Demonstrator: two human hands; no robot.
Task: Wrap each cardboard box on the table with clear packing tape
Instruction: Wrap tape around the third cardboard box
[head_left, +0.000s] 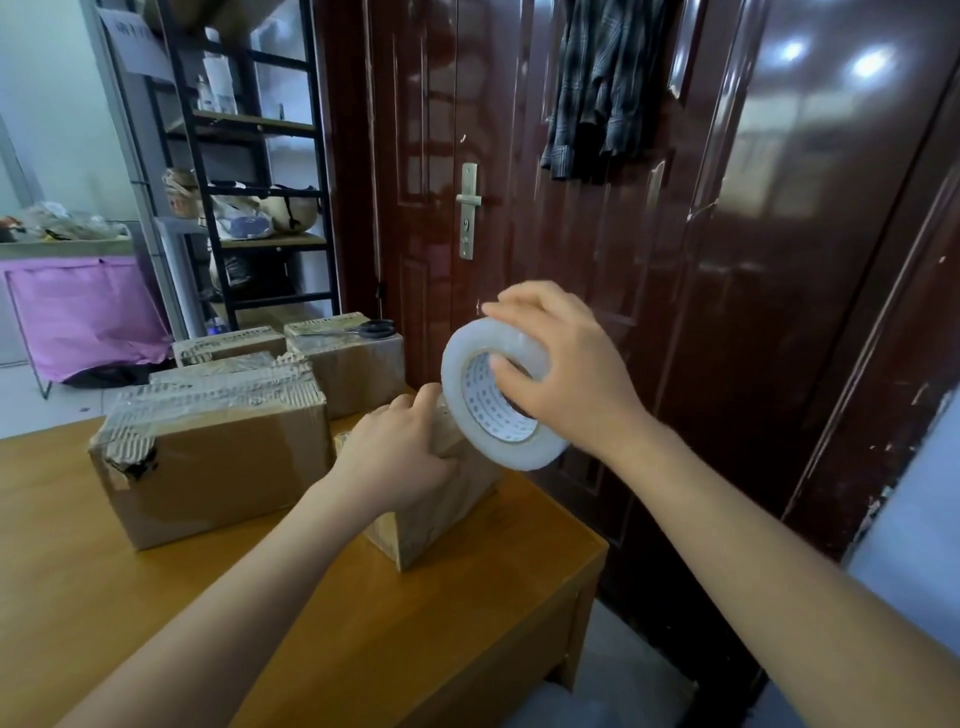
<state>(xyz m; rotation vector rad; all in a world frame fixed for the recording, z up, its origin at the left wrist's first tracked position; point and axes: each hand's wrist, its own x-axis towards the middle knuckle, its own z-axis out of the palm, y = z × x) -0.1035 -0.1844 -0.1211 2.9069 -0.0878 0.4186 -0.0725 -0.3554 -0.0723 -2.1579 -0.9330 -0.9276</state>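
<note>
Holding a roll of clear packing tape (501, 397) above the small cardboard box (431, 512), the right hand (561, 374) curls round the roll, thumb inside its core and fingers over the outer rim. The roll's open face tilts toward the camera and down to the left, its axis slanting, its lower edge just beside the box's far top corner. The left hand (400, 452) presses on top of the small box, fingers bent over its far edge. That box stands near the right edge of the wooden desk (156, 597), its long axis running from the near right to the far left. Left of the small box sits a larger taped box (208, 452); beyond it are more boxes, one (348, 364) carrying black-handled scissors (371, 328). Behind the small box rises a glossy dark red door (571, 182) with a hanging plaid shirt (597, 88); far left stands a metal shelf (254, 171).
</note>
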